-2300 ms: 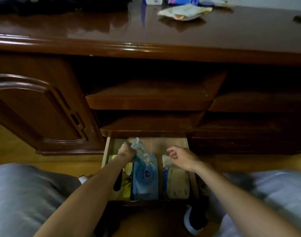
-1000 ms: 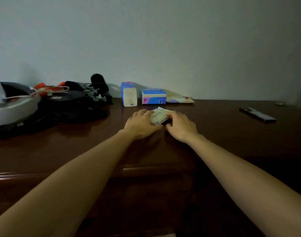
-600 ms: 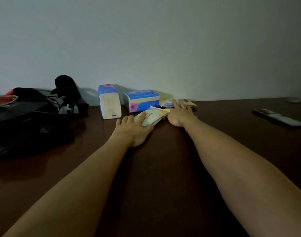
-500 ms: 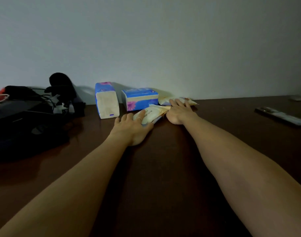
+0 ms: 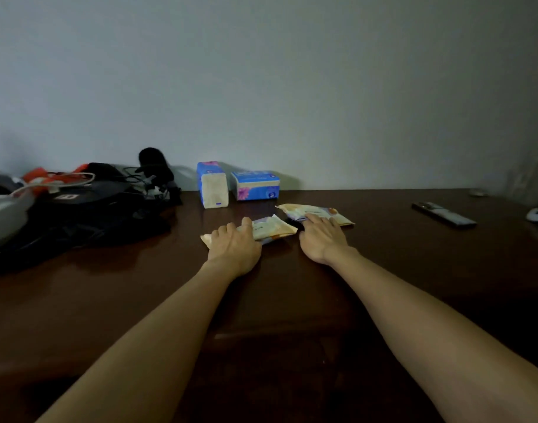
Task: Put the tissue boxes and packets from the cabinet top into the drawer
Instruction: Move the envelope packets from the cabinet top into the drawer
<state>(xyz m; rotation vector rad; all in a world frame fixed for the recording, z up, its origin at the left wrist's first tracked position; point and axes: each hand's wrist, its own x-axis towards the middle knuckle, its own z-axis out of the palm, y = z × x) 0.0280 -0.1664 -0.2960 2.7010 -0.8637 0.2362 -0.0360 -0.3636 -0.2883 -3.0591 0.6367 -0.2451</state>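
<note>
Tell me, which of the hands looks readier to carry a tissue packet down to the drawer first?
Probably the left hand: its fingers already curl over the nearer packet. The right hand only lies flat, fingertips on the edge of the farther packet, so it likely must still close around it.

Single head-worn, wide-angle view, set above the near edge of the cabinet top [image 5: 383,270] and facing forward and slightly down toward the wall [image 5: 292,87]. Both forearms enter from the bottom corners, the left hand [image 5: 234,245] and right hand [image 5: 321,239] lying near frame centre. The far edge of the top runs level across mid-frame; the wall fills the upper half.
</note>
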